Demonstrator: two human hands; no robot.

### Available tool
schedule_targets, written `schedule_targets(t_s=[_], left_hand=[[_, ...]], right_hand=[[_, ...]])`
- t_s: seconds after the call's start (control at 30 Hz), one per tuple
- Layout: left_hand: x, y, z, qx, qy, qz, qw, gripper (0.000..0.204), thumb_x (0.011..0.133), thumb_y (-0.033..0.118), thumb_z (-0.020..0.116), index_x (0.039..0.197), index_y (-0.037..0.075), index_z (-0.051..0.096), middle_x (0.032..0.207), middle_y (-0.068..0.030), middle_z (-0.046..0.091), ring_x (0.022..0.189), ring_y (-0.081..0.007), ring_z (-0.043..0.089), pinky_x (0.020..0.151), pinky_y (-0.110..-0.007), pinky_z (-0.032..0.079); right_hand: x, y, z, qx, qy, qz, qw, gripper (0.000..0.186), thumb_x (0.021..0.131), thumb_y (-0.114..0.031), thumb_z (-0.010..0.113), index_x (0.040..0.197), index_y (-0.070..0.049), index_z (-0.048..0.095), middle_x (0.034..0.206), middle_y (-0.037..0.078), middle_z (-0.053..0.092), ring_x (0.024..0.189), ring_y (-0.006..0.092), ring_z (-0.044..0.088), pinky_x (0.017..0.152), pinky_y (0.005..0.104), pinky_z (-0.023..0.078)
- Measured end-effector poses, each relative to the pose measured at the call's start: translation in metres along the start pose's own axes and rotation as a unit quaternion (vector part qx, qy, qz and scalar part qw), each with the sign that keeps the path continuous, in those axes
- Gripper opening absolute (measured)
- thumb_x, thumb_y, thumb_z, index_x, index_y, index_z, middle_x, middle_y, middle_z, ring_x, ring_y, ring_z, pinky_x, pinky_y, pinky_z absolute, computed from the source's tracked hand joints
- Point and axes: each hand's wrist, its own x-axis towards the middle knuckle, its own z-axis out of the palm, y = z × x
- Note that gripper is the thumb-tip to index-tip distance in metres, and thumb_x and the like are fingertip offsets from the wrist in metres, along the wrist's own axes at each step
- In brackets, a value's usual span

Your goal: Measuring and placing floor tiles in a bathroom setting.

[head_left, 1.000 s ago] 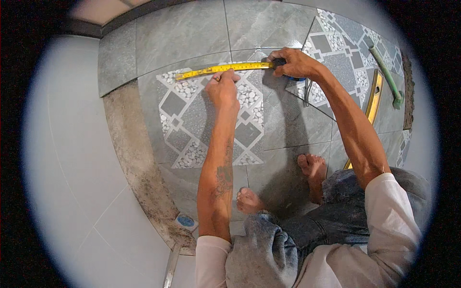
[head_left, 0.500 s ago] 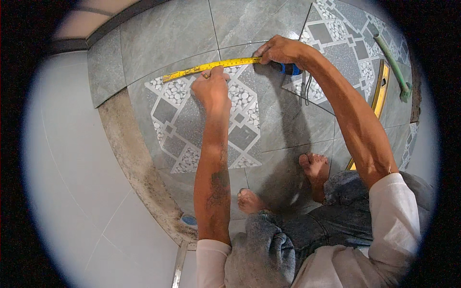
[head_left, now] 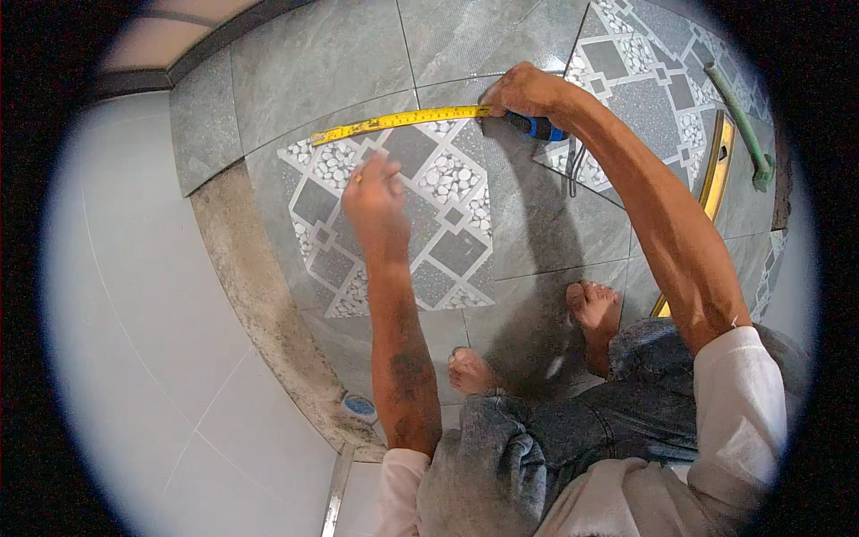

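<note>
A yellow tape measure (head_left: 398, 122) lies pulled out along the far edge of a patterned pebble-and-diamond tile (head_left: 413, 152). My right hand (head_left: 523, 92) is closed on it at its right end, by the blue-and-black case (head_left: 535, 126). Just short of the blade, above the patterned tile, my left hand (head_left: 376, 204) hovers with its fingers curled together and blurred. A small yellowish bit shows at those fingers; what it is I cannot make out. The blade's left end rests near the tile's far left corner.
Another patterned tile (head_left: 640, 107) lies to the right, with a green-handled tool (head_left: 735, 116) and a yellow spirit level (head_left: 713, 174) beyond it. Bare cement (head_left: 242, 242) borders the grey floor tiles on the left, with a round blue drain piece (head_left: 360, 407). My feet (head_left: 594, 315) stand nearby.
My left hand has drawn back from the tape toward me and slightly left. My right hand keeps hold of the tape measure in nearly the same place.
</note>
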Motion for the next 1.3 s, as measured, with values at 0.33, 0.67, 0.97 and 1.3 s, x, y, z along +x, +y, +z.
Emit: schedule_targets(t_s=[0.33, 0.67, 0.97, 1.3], left_hand=[[-0.033, -0.002, -0.079, -0.274, 0.122, -0.274, 0.914, 0.017, 0.083, 0.015, 0.063, 0.095, 0.004, 0.06, 0.075, -0.0047, 0.059, 0.052, -0.0116, 0.048, 0.043, -0.02, 0.033], [-0.027, 0.018, -0.095, -0.319, 0.185, -0.18, 0.912, 0.023, 0.09, 0.025, 0.053, 0.095, 0.003, 0.06, 0.075, -0.0038, 0.057, 0.062, -0.0118, 0.054, 0.054, -0.023, 0.041], [0.053, -0.004, -0.089, -0.069, 0.042, -0.007, 0.997, 0.032, 0.096, 0.03, 0.047, 0.102, 0.001, 0.06, 0.077, -0.0032, 0.06, 0.07, -0.0103, 0.058, 0.065, -0.021, 0.046], [0.079, 0.011, -0.066, 0.117, 0.053, 0.032, 0.991, 0.024, 0.09, 0.024, 0.058, 0.089, 0.001, 0.064, 0.079, -0.0101, 0.066, 0.072, -0.0179, 0.061, 0.069, -0.032, 0.047]], right_hand=[[0.015, 0.015, -0.002, -0.057, 0.017, -0.037, 0.998, 0.022, 0.07, -0.026, 0.061, 0.084, -0.014, 0.073, 0.082, 0.01, 0.067, 0.075, 0.0234, 0.06, 0.068, 0.0405, 0.049], [0.007, -0.006, 0.001, -0.143, -0.023, -0.092, 0.985, 0.018, 0.071, -0.016, 0.062, 0.081, -0.005, 0.072, 0.086, 0.01, 0.068, 0.078, 0.0208, 0.057, 0.077, 0.0296, 0.046], [-0.006, -0.001, -0.015, -0.029, -0.083, 0.005, 0.996, 0.037, 0.069, -0.013, 0.061, 0.103, -0.005, 0.07, 0.101, 0.013, 0.067, 0.094, 0.0227, 0.058, 0.089, 0.0268, 0.042], [-0.012, 0.004, -0.011, -0.022, 0.021, -0.012, 0.999, 0.033, 0.069, -0.018, 0.062, 0.097, -0.002, 0.07, 0.087, 0.01, 0.068, 0.075, 0.0213, 0.059, 0.072, 0.03, 0.047]])
